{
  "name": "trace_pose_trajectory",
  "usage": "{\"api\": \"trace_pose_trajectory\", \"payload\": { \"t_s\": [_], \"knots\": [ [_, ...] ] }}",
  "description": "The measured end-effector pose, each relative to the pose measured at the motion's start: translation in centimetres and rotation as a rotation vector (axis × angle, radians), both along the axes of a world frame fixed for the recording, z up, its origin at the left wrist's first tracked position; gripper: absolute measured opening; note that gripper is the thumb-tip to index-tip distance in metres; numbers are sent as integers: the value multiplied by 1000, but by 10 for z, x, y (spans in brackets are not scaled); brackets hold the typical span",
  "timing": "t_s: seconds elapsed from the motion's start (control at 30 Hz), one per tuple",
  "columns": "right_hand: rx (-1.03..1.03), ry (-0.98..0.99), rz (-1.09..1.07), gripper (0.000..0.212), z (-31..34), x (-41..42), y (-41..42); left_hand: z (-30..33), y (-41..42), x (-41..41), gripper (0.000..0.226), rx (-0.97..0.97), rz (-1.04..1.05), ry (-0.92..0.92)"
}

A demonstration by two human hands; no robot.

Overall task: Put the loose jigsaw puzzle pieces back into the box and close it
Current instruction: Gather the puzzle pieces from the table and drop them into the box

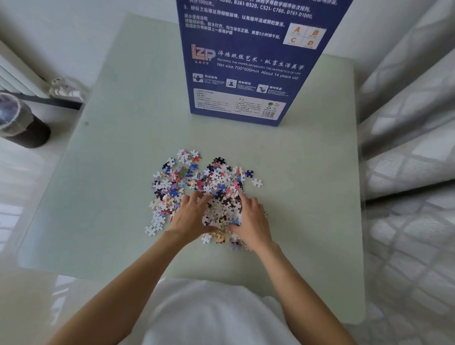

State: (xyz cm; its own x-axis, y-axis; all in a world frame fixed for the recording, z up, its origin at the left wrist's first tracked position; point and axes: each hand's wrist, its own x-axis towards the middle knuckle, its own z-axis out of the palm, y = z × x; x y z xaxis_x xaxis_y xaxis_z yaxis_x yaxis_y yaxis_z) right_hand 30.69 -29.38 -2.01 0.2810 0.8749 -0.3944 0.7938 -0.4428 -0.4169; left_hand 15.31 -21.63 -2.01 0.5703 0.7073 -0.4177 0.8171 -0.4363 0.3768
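Observation:
A heap of loose jigsaw puzzle pieces (194, 181) lies in the middle of the pale green table (113, 192). My left hand (190, 216) and my right hand (252, 222) cup a clump of pieces between them at the near edge of the heap, thumbs almost touching. A ring shows on the right hand. The tall dark blue puzzle box (252, 54) stands upright at the far side of the table, printed side facing me. Its top is out of the frame, so whether it is open is hidden.
A bed with a grey checked cover (421, 157) runs along the right of the table. A lined waste bin (8, 117) stands on the floor to the left, with a white radiator (11, 76) behind it. A stray piece (257, 183) lies right of the heap.

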Motion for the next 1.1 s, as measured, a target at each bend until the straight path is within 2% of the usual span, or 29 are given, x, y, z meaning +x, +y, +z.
{"api": "trace_pose_trajectory", "payload": {
  "t_s": [0.1,0.23,0.47,0.57,0.63,0.77,0.9,1.0,1.1],
  "knots": [
    [-12,61,-16,79,5,-2,10,2,5,3,89,-68,45,-25],
    [-42,42,-42,70,9,0,14,2,10,2,79,-144,116,-79],
    [-44,68,-67,65,11,1,7,0,17,-4,42,-207,139,-167],
    [-7,88,-96,59,18,1,5,1,21,-5,38,-218,140,-176],
    [12,84,-112,48,22,3,6,4,23,-5,38,-222,147,-179],
    [70,30,-130,33,27,10,8,9,30,-10,35,-184,172,-192],
    [40,-139,30,27,39,16,13,17,37,-15,28,-99,167,-213],
    [46,-180,103,29,59,23,21,28,46,-17,23,-33,71,-184],
    [115,-121,102,35,93,35,34,45,62,-15,25,3,-34,-159]
  ]
}}
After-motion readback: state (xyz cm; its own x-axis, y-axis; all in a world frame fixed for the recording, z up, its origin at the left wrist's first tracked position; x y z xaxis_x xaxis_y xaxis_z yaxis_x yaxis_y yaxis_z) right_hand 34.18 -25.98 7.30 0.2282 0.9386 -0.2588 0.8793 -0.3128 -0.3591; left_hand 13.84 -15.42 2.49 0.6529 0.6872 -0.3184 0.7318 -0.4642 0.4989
